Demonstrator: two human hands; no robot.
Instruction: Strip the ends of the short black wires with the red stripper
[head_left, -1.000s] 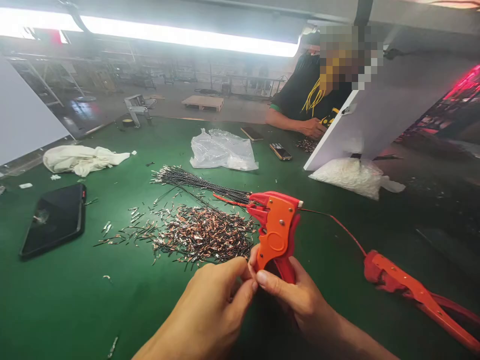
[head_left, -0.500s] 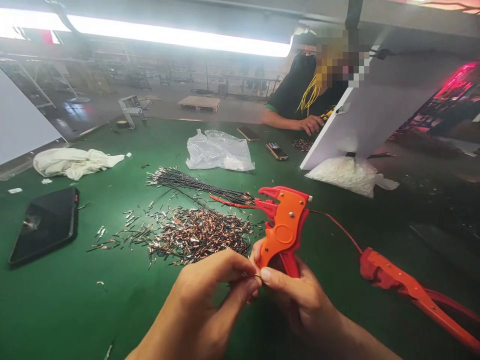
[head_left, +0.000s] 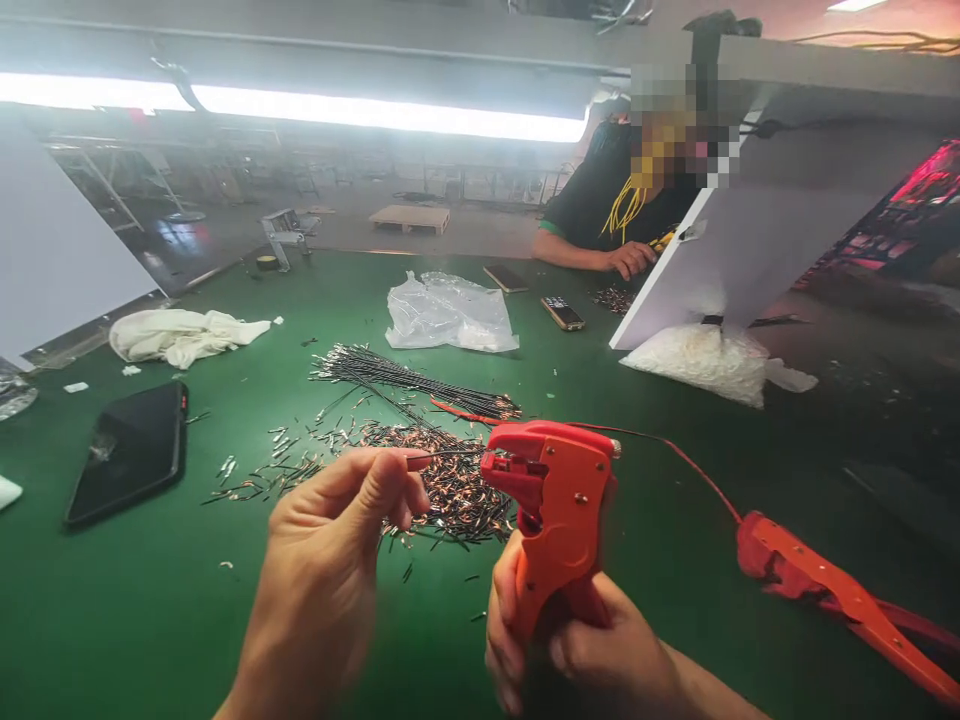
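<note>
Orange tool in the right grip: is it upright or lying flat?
Upright: the orange tool rises from the right grip, its jaws at the top facing the black wire pinched by the left grip.

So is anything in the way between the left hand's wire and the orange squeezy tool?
Nothing visible is in the way. The left hand holds the thin wire up to the jaws of the orange tool in the right hand. The scrap pile lies on the table behind, not between them.
</note>
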